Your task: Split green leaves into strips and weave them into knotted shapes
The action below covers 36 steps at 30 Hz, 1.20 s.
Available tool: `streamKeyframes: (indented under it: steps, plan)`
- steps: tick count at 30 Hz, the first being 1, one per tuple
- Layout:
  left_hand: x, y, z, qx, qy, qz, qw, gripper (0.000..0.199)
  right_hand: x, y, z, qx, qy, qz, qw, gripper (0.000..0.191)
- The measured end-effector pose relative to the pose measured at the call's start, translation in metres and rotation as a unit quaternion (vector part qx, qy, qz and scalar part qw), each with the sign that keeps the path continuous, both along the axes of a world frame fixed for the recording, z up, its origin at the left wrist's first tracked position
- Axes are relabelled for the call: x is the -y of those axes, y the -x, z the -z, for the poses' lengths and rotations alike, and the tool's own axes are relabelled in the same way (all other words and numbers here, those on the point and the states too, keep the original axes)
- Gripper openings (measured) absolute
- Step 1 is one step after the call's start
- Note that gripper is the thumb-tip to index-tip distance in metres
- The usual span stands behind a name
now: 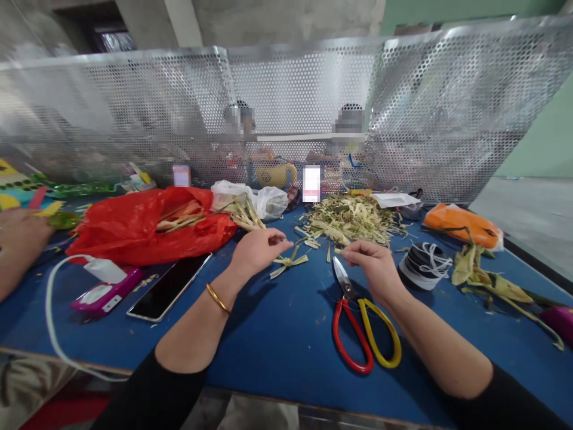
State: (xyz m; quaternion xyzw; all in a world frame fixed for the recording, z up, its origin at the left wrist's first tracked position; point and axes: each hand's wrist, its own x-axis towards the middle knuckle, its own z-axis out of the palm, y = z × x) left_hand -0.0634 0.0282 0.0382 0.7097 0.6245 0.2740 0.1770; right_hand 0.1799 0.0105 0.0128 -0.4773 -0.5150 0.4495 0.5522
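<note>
My left hand point(257, 254), a gold bangle on its wrist, hovers over the blue table with thumb and fingers pinched together; what they hold is too small to make out. Just beyond its fingertips is a knotted bundle of pale dried leaf strips point(290, 264). Between the thumb and fingers of my right hand point(369, 263) is a short pale leaf strip point(337, 251). Scissors point(347, 289) with one red and one yellow handle lie below that hand, blades slightly apart. Beyond both hands spreads a heap of shredded dried leaves point(353, 220).
Left of me are a red plastic bag point(134, 224) with dried stalks, a phone point(170, 286) and a purple power strip point(107, 292) with a charger. A black-and-white cord spool point(423, 266) and an orange packet point(463, 226) sit right. Another person's hand point(22, 236) is far left.
</note>
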Motion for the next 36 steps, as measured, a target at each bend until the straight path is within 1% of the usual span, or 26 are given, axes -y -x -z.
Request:
streamKeyframes:
  steps: [2,3,5,6,7,9,10,12,13,15,19,22,24,26,28,30,33,36]
  plan:
    - [-0.003,0.006,0.009,-0.059,0.052,0.033,0.996,0.043,0.0,0.0,0.001,0.008,0.004,-0.009,1.0,0.012]
    - [-0.004,0.006,0.015,-0.075,0.061,0.05,0.994,0.044,0.001,0.0,0.002,0.014,0.009,-0.015,1.0,0.011]
    - [-0.006,0.004,0.024,-0.076,0.072,0.08,0.991,0.035,0.001,0.0,0.003,0.023,0.024,-0.025,0.999,0.01]
    - [-0.008,0.002,0.028,-0.054,0.077,0.087,0.992,0.03,0.002,0.0,0.004,0.024,0.031,-0.029,0.999,0.01]
    - [-0.008,0.0,0.03,-0.016,0.087,0.089,0.992,0.026,0.002,0.001,0.004,0.023,0.035,-0.032,0.999,0.01]
    - [-0.008,-0.005,0.033,0.102,0.118,0.073,0.985,0.023,0.002,0.001,0.003,0.007,0.044,-0.028,0.999,0.009]
    - [-0.007,-0.008,0.032,0.171,0.136,0.061,0.974,0.023,0.002,0.001,0.002,-0.005,0.049,-0.024,0.998,0.01]
    - [0.0,-0.014,0.029,0.298,0.168,0.038,0.939,0.023,0.004,0.001,0.0,-0.029,0.064,-0.023,0.997,0.011]
    - [0.004,-0.018,0.027,0.338,0.176,0.041,0.924,0.023,0.005,0.002,-0.001,-0.037,0.071,-0.028,0.996,0.012]
    - [0.014,-0.025,0.024,0.379,0.21,0.065,0.899,0.023,0.007,0.003,-0.002,-0.042,0.081,-0.056,0.994,0.013]
    - [0.028,-0.037,0.021,0.4,0.28,0.102,0.867,0.027,0.011,0.006,-0.001,-0.032,0.074,-0.108,0.991,0.015]
    - [0.031,-0.039,0.021,0.41,0.308,0.122,0.85,0.026,0.012,0.007,0.0,-0.023,0.052,-0.109,0.992,0.016]
    - [0.031,-0.04,0.021,0.427,0.312,0.128,0.839,0.034,0.012,0.008,-0.001,-0.024,0.052,-0.106,0.993,0.017]
    - [0.031,-0.041,0.02,0.432,0.313,0.127,0.836,0.043,0.013,0.009,-0.002,-0.024,0.058,-0.104,0.993,0.018]
    - [0.032,-0.042,0.021,0.423,0.317,0.128,0.839,0.043,0.015,0.01,-0.002,-0.018,0.062,-0.104,0.992,0.019]
    - [0.033,-0.043,0.022,0.416,0.323,0.13,0.84,0.039,0.016,0.011,-0.002,-0.011,0.056,-0.107,0.993,0.019]
    - [0.034,-0.045,0.026,0.42,0.332,0.13,0.834,0.031,0.017,0.012,0.0,0.004,0.038,-0.111,0.993,0.018]
    - [0.035,-0.046,0.028,0.431,0.335,0.126,0.829,0.028,0.017,0.012,0.003,0.027,0.017,-0.109,0.994,0.016]
